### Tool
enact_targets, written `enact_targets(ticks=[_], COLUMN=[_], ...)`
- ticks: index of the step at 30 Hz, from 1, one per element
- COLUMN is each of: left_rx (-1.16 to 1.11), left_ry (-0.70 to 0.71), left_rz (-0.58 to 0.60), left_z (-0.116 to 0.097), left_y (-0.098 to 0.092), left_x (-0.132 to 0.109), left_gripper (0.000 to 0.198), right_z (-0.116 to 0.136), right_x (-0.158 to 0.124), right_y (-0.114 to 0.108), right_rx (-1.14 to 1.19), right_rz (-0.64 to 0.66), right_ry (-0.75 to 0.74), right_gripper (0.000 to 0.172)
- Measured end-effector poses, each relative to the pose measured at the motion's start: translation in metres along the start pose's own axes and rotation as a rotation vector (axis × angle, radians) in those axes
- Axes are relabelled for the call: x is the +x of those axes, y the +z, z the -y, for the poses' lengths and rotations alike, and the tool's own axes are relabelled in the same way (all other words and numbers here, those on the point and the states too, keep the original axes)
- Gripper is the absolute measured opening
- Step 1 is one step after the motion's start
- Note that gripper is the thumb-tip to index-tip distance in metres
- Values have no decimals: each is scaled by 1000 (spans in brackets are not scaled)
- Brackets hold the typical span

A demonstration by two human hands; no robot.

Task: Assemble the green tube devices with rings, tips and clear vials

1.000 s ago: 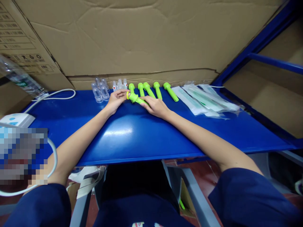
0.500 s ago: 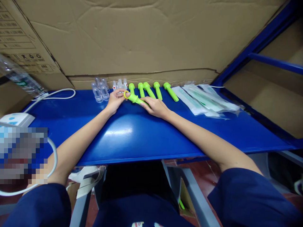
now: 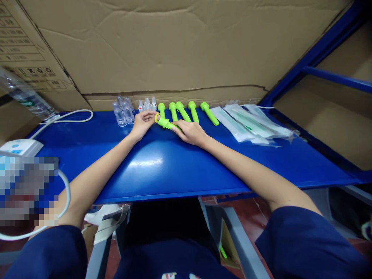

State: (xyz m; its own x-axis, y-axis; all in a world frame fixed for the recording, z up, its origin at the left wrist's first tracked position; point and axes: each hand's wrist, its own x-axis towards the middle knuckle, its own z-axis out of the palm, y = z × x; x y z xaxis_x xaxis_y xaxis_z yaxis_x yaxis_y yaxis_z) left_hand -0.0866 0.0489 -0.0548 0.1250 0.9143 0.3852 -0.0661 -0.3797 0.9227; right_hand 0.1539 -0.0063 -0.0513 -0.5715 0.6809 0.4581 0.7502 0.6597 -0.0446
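Observation:
My right hand [image 3: 190, 132] is wrapped round a lime-green plastic handle [image 3: 165, 123], which lies tilted over the blue table with its wider end to the left. At that wider end my left hand [image 3: 143, 124] pinches a yellow ring [image 3: 157, 117], which sits against the end of the handle. Part of the handle is hidden under my right fingers. Behind my hands several more green handles [image 3: 193, 112] lie in a row. Left of them stand small clear caps with red marks [image 3: 147, 104] and larger clear plastic cups [image 3: 122, 114].
Flat clear packets [image 3: 250, 122] with pale green contents are piled on the right. A water bottle [image 3: 29, 99], a white power strip [image 3: 21, 147] and its cable are at the left. Cardboard [image 3: 180, 46] walls the back, and a blue metal frame [image 3: 334, 77] rises at the right.
The yellow ring has moved right, from standing off the handle's end to sitting against it. My left fingers have followed it; the right hand is nearly still.

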Motion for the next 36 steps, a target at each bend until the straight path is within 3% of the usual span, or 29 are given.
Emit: enact_targets(ticks=[16,25,31,36], left_rx=[206,334,339,327], left_ry=[81,185,195,196], left_rz=[92,115,135,181], left_z=[2,-11,-18,-22], left_y=[-4,6,12,17], left_x=[-1,-12,-16,-19], left_gripper=[33,59,63,61], right_z=[1,3,11,13], right_x=[1,3,2,2], right_y=[1,3,10,6], right_rx=[31,203,501,700], right_rz=[-6,-56,-71,-26], right_ry=[55,172,212,177], right_gripper=[46,44,57,82])
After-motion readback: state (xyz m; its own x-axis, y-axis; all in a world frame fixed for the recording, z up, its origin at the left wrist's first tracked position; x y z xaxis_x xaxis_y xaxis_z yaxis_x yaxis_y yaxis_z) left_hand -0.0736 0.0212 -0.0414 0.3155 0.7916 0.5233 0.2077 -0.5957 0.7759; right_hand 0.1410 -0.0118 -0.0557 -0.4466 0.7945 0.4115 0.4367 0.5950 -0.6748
